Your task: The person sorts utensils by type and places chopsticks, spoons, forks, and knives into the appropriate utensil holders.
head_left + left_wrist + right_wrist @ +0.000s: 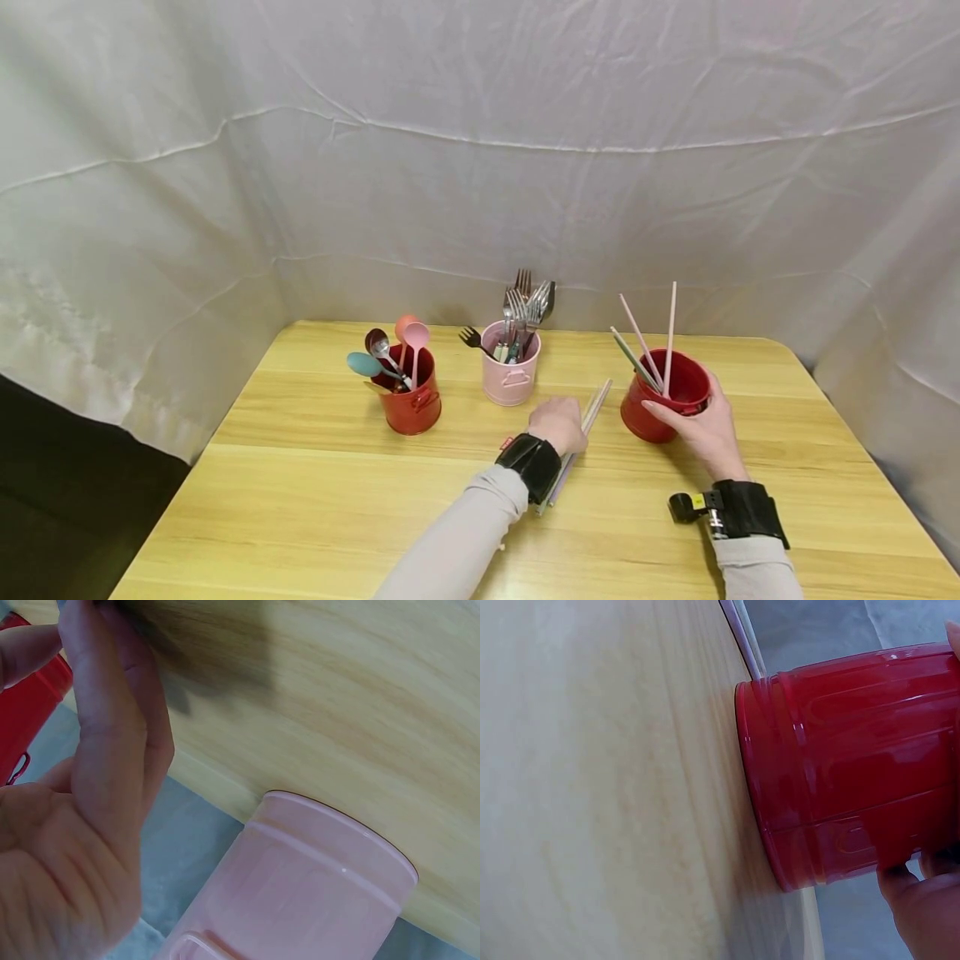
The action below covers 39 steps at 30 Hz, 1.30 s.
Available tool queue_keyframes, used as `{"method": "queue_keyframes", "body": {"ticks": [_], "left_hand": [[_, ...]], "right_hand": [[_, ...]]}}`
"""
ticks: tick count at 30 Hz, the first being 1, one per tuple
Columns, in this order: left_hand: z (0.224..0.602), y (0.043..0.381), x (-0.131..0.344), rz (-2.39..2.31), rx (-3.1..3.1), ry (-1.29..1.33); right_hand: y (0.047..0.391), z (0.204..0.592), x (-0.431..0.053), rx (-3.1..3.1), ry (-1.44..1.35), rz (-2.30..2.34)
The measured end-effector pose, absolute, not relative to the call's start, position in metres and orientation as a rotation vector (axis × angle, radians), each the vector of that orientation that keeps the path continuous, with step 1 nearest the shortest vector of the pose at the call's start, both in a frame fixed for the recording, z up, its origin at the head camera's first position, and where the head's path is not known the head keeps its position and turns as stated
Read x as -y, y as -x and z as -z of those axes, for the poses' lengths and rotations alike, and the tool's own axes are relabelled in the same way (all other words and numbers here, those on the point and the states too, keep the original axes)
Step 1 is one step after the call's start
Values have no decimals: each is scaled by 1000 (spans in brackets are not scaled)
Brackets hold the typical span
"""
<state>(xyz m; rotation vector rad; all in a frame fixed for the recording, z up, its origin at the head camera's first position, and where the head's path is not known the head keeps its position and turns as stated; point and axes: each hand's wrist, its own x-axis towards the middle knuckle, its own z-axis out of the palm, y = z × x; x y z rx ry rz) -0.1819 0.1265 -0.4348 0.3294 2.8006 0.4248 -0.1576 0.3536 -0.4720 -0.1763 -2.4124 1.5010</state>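
My left hand (558,423) reaches over several thin, pale chopsticks (597,402) near the table's middle, their ends showing past both sides of it. In the left wrist view, the thumb and fingers (112,727) come together at the top edge, where the pinched part is mostly cut off. My right hand (705,422) grips the right side of a red bucket (643,419), thumb over its rim. Several chopsticks (670,337) stand leaning inside that bucket. In the right wrist view, the red bucket (855,765) fills the right side, with fingertips (900,889) against its wall.
A pink bucket (510,385) holding several forks (522,304) stands at the back, just beyond my left hand. Further left is another red bucket (411,414) with several spoons (416,336). A pale curtain (480,192) hangs behind the wooden table (315,500).
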Motion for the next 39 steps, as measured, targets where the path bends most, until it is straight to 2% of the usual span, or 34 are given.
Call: {"method": "queue_keyframes", "body": {"ticks": [39], "left_hand": [[440, 183, -131, -290, -2827, -175]], "right_hand": [[157, 471, -354, 2446, 199, -1481]]}}
